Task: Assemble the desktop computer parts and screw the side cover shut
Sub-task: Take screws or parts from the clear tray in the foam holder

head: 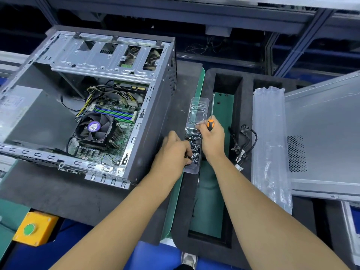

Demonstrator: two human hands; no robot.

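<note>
Screws (pixel 193 147) sit heaped in the near half of a clear plastic clamshell tray (pixel 196 115) at centre frame, and our left hand (pixel 173 151) is down in the pile, fingers curled as if pinching one; whether it holds a screw we cannot tell. Right hand (pixel 212 139) grips an orange-and-black screwdriver (pixel 211 117), shaft pointing to 12 o'clock, while its fingers also touch the tray's open lid. Open computer case (pixel 87 106) lies on its side at 9 to 10 o'clock on dark foam over the tabletop (pixel 175 201), fan and motherboard exposed. Side cover (pixel 323 137) rests at 3 o'clock, well apart from the case, with a bubble-wrap sleeve (pixel 270 145) just beside it. Loose black cable (pixel 243 145) lies between tray and sleeve. Yellow button box (pixel 35 228) sits at 7 o'clock.

We judge screws tiny, light, slippery, easy to drop, so pinch one by the head. The tray looks flimsy and likely to skid. Cover likely stiff, thin and awkward; grip it by opposite long edges, away from the vent holes.
</note>
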